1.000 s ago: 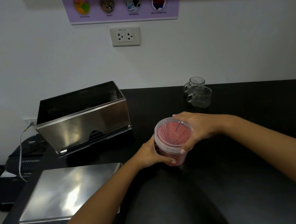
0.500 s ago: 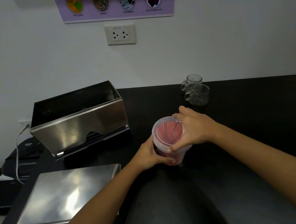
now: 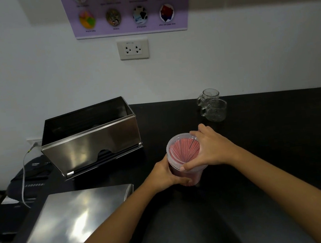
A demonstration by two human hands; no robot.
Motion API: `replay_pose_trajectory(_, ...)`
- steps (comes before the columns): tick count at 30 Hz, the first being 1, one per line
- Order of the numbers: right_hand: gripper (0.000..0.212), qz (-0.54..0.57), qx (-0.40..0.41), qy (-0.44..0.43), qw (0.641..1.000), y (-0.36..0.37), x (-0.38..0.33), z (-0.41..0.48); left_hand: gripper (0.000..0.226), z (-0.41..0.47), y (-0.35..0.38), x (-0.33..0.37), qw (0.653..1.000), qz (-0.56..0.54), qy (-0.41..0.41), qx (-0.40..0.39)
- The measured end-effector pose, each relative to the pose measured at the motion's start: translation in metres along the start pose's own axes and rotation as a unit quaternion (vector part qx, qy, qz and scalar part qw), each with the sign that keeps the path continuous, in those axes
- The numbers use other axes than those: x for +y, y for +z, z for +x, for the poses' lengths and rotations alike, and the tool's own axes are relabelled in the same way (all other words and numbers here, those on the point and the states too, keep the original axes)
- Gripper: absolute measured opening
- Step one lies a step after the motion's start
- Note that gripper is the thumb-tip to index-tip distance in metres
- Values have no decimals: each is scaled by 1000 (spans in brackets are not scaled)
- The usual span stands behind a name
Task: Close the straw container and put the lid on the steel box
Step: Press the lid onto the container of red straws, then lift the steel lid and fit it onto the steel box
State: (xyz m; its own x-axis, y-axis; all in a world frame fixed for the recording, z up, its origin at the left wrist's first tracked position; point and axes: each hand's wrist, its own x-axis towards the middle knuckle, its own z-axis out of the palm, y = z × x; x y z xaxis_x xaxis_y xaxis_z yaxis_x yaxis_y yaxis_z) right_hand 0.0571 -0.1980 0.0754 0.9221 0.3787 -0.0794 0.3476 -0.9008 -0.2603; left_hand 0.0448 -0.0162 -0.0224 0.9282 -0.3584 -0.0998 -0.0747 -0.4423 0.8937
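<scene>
A round clear plastic container (image 3: 182, 154) packed with red straws stands on the black counter (image 3: 266, 150), its clear lid lying on top. My left hand (image 3: 165, 174) wraps the container's lower left side. My right hand (image 3: 207, 150) lies over the lid's right half, thumb at the near rim and fingers at the far rim. The open steel box (image 3: 91, 139) stands at the back left, tilted, its dark inside showing. Its flat steel lid (image 3: 76, 217) lies on the counter in front of it, near the left edge.
Two small glass mugs (image 3: 213, 108) stand at the back by the wall, right of the container. A dark device (image 3: 29, 173) with a white cable sits left of the steel box, off the counter's edge. A wall socket (image 3: 133, 49) and a purple poster hang above.
My right hand has shifted further over the lid, thumb now pressing at the near rim. The container and my left hand stay in place; the camera has tilted up slightly.
</scene>
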Motion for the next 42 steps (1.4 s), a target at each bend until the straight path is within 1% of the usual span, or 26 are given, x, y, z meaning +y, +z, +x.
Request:
replay_pose_trajectory(3, 128, 1, -35, 9, 999, -3, 1, 0, 93, -1, -2, 6, 1000, 6, -3, -19)
replay_pose_trajectory(6, 127, 16, -63, 21, 998, -4, 2, -1, 88, -6, -4, 10, 999, 16, -12, -27)
replay_pose_trajectory(10, 128, 42, -84, 32, 995, -2, 4, -2, 88, -17, -8, 10, 999, 30, -26, -2)
replay_pose_trajectory(13, 129, 68, -84, 36, 993, -1, 4, -4, 94, -27, -11, 9, 998, 43, -45, 26)
replay_pose_trajectory(15, 127, 89, -75, 33, 993, -2, 5, -7, 100, -33, -12, 11, 996, 49, -60, 40)
replay_pose_trajectory(17, 126, 99, -56, 27, 993, -6, 5, -10, 101, -41, -12, 13, 995, 52, -65, 57)
replay_pose_trajectory(20, 114, 101, -12, 5, 995, -12, 3, -14, 91, -53, -13, 17, 991, 45, -76, 101)
replay_pose_trajectory(23, 98, 106, 34, -46, 993, -16, -8, -14, 75, -72, -18, 20, 985, 33, -80, 153)
replay_pose_trajectory(26, 82, 127, 80, -110, 983, -15, -30, -11, 58, -95, -26, 20, 974, 30, -79, 211)
replay_pose_trajectory(28, 72, 137, 100, -147, 974, -10, -48, -10, 46, -112, -33, 16, 966, 53, -72, 244)
replay_pose_trajectory(31, 63, 163, 87, -193, 964, -1, -72, -9, 37, -136, -48, 9, 954, 112, -70, 268)
replay_pose_trajectory(34, 60, 178, 64, -209, 960, 12, -89, -10, 32, -153, -69, -4, 939, 156, -76, 298)
replay_pose_trajectory(36, 59, 183, 70, -178, 964, 27, -118, 1, 28, -166, -108, -26, 933, 183, -77, 301)
replay_pose_trajectory(38, 58, 186, 56, -165, 967, 37, -128, 1, 28, -176, -125, -39, 915, 197, -105, 336)
replay_pose_trajectory(40, 60, 184, 29, -136, 973, 49, -134, 5, 34, -186, -138, -51, 898, 209, -136, 364)
replay_pose_trajectory(42, 64, 168, -13, -114, 979, 59, -132, 4, 45, -192, -139, -58, 881, 207, -184, 383)
